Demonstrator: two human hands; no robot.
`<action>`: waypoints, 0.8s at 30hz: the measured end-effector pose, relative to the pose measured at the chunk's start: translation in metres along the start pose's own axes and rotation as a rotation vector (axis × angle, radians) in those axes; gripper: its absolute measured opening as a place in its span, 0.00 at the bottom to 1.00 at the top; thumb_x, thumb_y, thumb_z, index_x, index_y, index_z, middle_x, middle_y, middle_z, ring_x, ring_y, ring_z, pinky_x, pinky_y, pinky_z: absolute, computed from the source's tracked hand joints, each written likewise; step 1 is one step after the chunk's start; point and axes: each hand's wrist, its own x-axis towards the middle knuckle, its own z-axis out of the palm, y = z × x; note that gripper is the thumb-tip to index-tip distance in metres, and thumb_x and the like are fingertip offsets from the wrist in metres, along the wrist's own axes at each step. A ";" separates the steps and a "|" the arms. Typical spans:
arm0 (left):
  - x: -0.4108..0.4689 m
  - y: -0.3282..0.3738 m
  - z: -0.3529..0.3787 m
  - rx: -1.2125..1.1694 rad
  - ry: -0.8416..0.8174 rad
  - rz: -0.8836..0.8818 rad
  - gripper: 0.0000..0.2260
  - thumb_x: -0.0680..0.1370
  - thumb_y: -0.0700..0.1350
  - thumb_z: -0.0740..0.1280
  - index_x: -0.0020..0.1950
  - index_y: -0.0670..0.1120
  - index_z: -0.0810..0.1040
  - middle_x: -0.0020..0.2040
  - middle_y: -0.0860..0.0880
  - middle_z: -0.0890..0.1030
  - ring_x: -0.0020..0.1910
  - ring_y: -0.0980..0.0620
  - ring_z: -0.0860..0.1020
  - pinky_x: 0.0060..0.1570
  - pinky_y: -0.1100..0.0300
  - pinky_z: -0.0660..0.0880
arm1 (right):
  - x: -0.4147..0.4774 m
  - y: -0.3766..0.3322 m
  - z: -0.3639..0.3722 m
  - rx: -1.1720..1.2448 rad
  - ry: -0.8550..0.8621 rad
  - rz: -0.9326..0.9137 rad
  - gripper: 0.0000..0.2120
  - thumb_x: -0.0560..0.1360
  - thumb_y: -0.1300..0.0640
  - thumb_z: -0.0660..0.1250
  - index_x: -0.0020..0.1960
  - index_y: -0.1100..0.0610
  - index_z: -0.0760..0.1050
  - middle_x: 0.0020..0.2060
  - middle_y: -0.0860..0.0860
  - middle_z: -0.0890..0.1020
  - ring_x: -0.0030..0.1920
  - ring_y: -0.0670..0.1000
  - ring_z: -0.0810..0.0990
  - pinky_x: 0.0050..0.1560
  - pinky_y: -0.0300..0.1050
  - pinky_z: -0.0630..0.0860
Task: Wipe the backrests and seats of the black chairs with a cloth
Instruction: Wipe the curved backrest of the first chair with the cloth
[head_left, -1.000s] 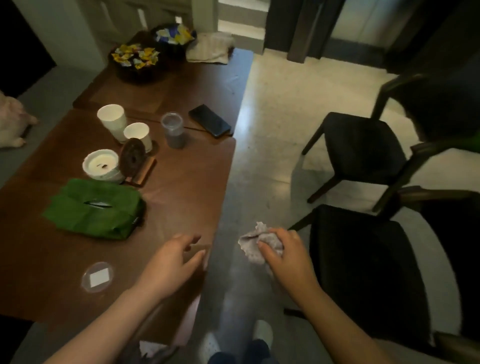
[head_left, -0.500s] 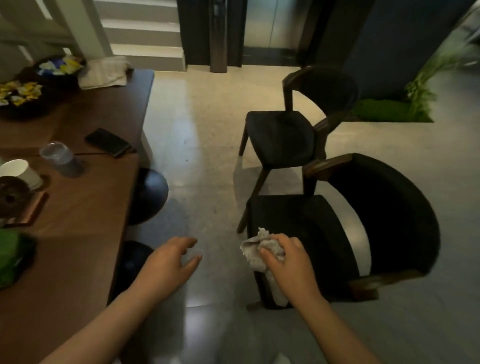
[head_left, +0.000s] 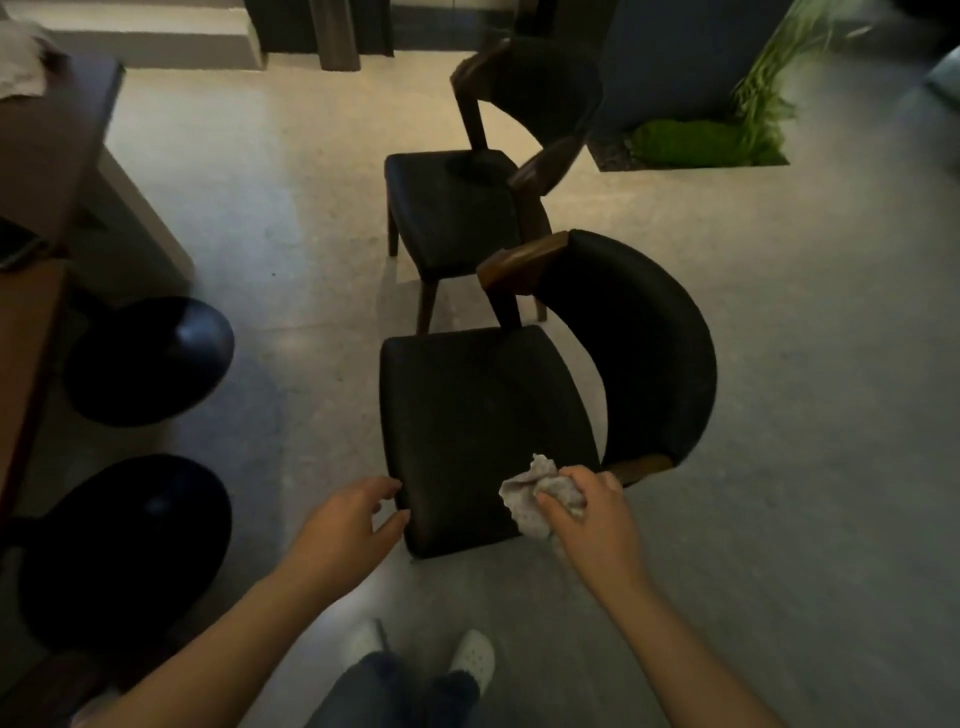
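Observation:
Two black chairs stand in a row on the pale floor. The near chair has a black seat (head_left: 483, 415) and a curved black backrest (head_left: 660, 353) on its right. The far chair (head_left: 452, 208) stands behind it. My right hand (head_left: 592, 514) grips a crumpled grey cloth (head_left: 535, 493) over the seat's near right corner. My left hand (head_left: 348, 525) is at the seat's near left corner, fingers loosely spread, fingertips at the seat's edge and holding nothing.
A brown table (head_left: 31, 218) runs along the left edge, with two round black stools (head_left: 150, 358) beside it. A green plant bed (head_left: 696, 140) is set in the floor at the back right. My feet (head_left: 467, 660) stand just before the near chair.
My view has swung right from the table to the chairs. Both hands have come over the near chair's seat, the right one still holding the cloth.

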 end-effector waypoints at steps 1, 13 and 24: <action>0.002 0.004 0.007 0.006 -0.016 0.000 0.17 0.79 0.51 0.65 0.68 0.50 0.73 0.62 0.51 0.77 0.57 0.55 0.77 0.57 0.59 0.75 | -0.002 0.009 -0.004 0.005 0.008 0.014 0.06 0.77 0.50 0.67 0.52 0.45 0.72 0.51 0.47 0.71 0.46 0.41 0.73 0.42 0.30 0.68; 0.037 0.025 0.064 0.090 -0.187 0.002 0.18 0.80 0.51 0.64 0.69 0.49 0.73 0.62 0.50 0.77 0.57 0.54 0.77 0.52 0.66 0.71 | -0.005 0.090 -0.013 -0.180 0.037 0.095 0.17 0.77 0.48 0.67 0.63 0.51 0.74 0.53 0.47 0.68 0.50 0.46 0.73 0.48 0.37 0.69; 0.026 0.020 0.145 0.011 -0.146 -0.286 0.19 0.80 0.52 0.64 0.70 0.50 0.72 0.63 0.52 0.77 0.58 0.55 0.77 0.55 0.64 0.73 | 0.068 0.137 0.027 -0.524 -0.187 -0.327 0.17 0.74 0.49 0.70 0.62 0.49 0.74 0.58 0.52 0.71 0.56 0.50 0.72 0.46 0.40 0.74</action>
